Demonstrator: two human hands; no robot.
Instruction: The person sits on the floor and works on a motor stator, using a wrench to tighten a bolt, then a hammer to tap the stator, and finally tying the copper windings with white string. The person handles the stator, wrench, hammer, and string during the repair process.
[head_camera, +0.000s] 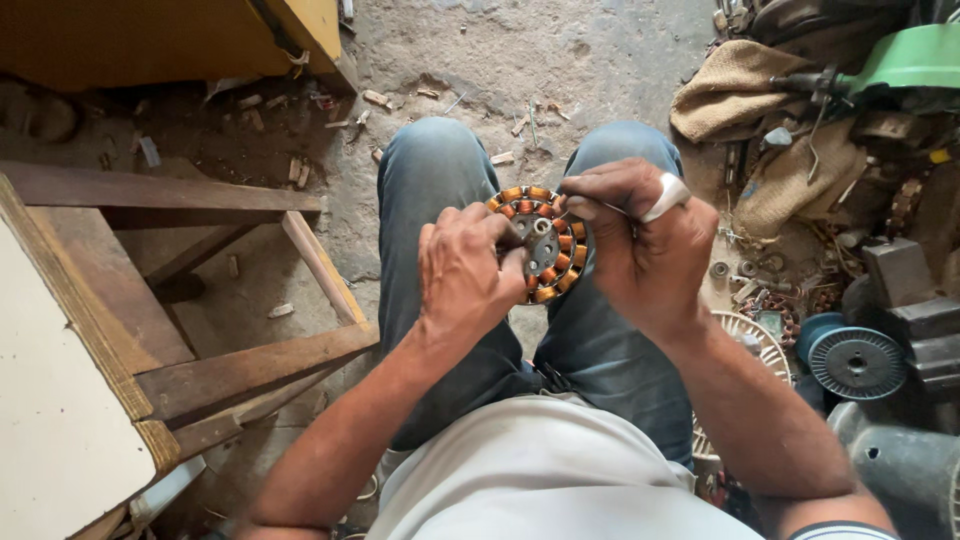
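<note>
Seated, knees apart, looking straight down between blue-jeaned thighs. Held above the lap: a round motor stator (545, 245) ringed with orange-copper coils, grey hub in the middle. Left hand (465, 275) wrapped over the stator's left edge, fingers closed on the rim and hub. Right hand (640, 245) pinched at the upper right of the ring, fingertips clenched on a thin wire too fine to trace, a strip of white tape (668, 197) round one finger. Little free room at either flank: close on the left a wooden frame (250, 365) with slanting rails, its corner almost touching the left thigh, and a pale board (50, 420) lying over it. Beyond the knees, bare cracked concrete floor (500, 60) strewn with chips and scraps, the only open stretch. Crowded on the right: burlap sacking (735, 90), a green metal part (910, 60), a blue spool (855, 362) near the right forearm, a white ribbed fan piece (750, 335) just under that arm, dark metal blocks (910, 290) at the far edge.
</note>
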